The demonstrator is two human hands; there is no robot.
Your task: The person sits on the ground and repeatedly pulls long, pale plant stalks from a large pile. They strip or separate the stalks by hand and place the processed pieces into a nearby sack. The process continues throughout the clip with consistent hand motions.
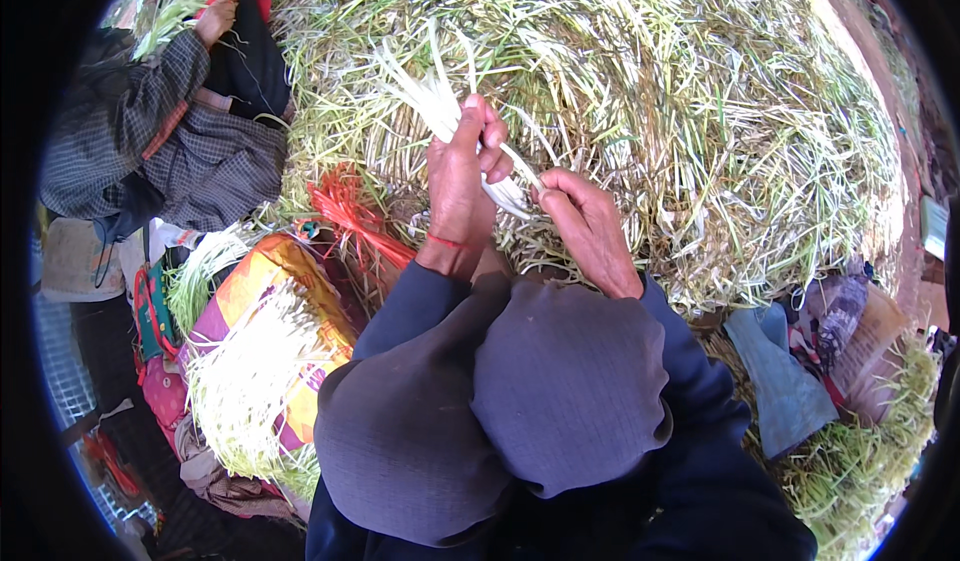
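Observation:
My left hand (465, 178), with a thin red cord round its wrist, grips a small bunch of pale stalks (431, 103). The white upper ends fan out beyond the thumb, and the other ends curve out below the fingers. Between the thumb and forefinger of my right hand (585, 219) is the end of a single stalk (521, 165), which runs back to the left hand. Both hands are just above my knees (570, 388), which dark grey cloth covers. A wide heap of loose green and straw-coloured stalks (712, 125) spreads in front of me.
Red plastic strips (356, 216) lie by my left forearm. A pile of pale stalks (255, 366) rests on orange and purple patterned cloth (281, 261) at left. Another person's hand (217, 17) holds stalks at upper left. Blue cloth (784, 381) lies to the right.

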